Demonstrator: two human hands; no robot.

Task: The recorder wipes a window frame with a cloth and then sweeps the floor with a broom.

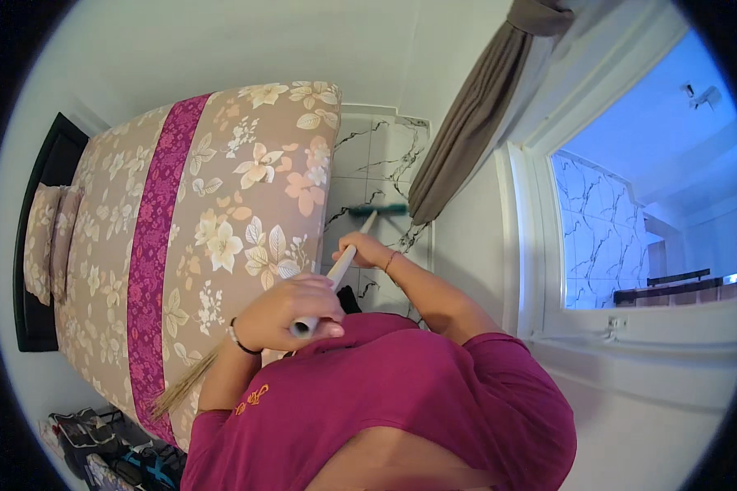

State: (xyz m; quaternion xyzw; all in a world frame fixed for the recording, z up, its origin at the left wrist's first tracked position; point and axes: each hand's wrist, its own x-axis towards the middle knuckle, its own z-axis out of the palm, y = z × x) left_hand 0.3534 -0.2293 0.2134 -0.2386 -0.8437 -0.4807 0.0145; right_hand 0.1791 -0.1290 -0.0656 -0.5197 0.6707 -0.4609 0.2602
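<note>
A long pale handle (344, 266) runs from my chest down to a dark green broom head (378, 210) on the marbled floor. My left hand (291, 313) is closed around the handle close to its open, hollow top end. Further down, my right hand (362, 250) grips the same handle with its fingers wrapped round it. A bundle of straw bristles (187, 387) shows beside my left forearm, over the bed's edge; what bears it is hidden.
A bed (246, 188) with a floral cover and a magenta band stands along the left. On the right are a tied brown curtain (471, 123) and a window frame (526, 221). Bags and other items (110, 450) lie at the lower left. White marbled tiles (385, 147) cover the floor.
</note>
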